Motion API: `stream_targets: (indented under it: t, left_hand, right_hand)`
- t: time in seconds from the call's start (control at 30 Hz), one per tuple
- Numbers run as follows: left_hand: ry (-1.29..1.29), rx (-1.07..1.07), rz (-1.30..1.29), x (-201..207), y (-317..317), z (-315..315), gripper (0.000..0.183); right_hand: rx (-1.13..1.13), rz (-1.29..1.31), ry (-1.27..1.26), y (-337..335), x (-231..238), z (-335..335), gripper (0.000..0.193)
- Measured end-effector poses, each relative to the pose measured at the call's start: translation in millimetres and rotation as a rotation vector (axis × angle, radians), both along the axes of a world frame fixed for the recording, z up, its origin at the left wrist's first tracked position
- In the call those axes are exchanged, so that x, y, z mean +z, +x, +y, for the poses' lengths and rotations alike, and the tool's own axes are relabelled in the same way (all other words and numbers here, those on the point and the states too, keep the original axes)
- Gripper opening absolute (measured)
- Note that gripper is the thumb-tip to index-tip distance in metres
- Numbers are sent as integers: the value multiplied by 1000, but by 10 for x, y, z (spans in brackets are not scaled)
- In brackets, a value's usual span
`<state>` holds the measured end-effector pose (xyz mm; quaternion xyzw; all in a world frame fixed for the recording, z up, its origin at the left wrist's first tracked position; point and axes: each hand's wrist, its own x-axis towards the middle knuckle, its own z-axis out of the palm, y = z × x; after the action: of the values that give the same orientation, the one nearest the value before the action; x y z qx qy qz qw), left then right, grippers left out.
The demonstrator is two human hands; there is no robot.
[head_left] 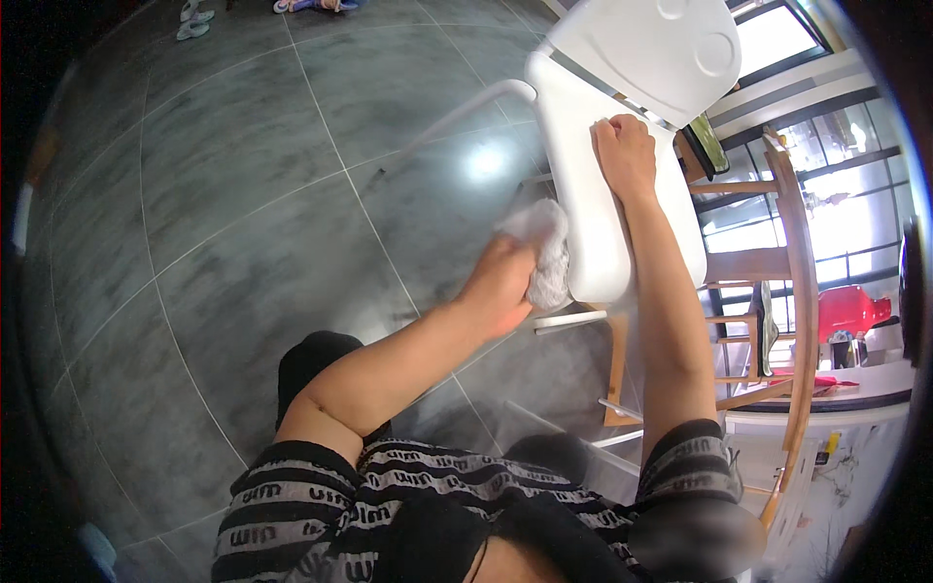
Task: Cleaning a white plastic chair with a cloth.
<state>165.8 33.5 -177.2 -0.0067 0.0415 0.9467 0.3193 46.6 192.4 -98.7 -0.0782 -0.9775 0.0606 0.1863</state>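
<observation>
A white chair stands in front of me, with a smooth seat [581, 204] and a backrest [651, 44] beyond it. In my left hand [501, 282] is a crumpled greyish-white cloth [551, 257], pressed to the seat's left edge; hand and cloth are slightly blurred. My right hand [627, 155] rests on the seat towards the backrest, its fingers curled under and their tips hidden. A thin white chair leg [466, 105] slants down to the floor on the left.
Grey tiles cover the floor [262, 233]. Wooden chair-like furniture [802, 321] stands close on my right, before a table bearing a red container [850, 313]. Light-coloured shoes [193, 27] and a purplish object [316, 5] lie at the far left. Barred windows [826, 185] are at the right.
</observation>
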Motion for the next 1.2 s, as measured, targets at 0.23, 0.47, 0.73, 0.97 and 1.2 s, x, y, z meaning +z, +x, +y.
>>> stream_targets:
  t: [0.23, 0.47, 0.73, 0.97, 1.2]
  left_hand:
    - [-859, 442, 679, 63, 92, -28, 35]
    - [-674, 479, 33, 286, -918, 91, 34]
    - [-421, 425, 220, 159, -482, 194, 41]
    - [-503, 337, 15, 177, -1400, 106, 38]
    - [-254, 122, -85, 256, -1038, 83, 36]
  right_hand:
    - [15, 22, 3, 16, 2, -12, 36]
    - [50, 51, 11, 6, -4, -75, 35]
    - [44, 62, 38, 36, 5, 8, 33]
    - [68, 79, 15, 9, -12, -74, 33]
    - [44, 59, 3, 23, 7, -14, 33]
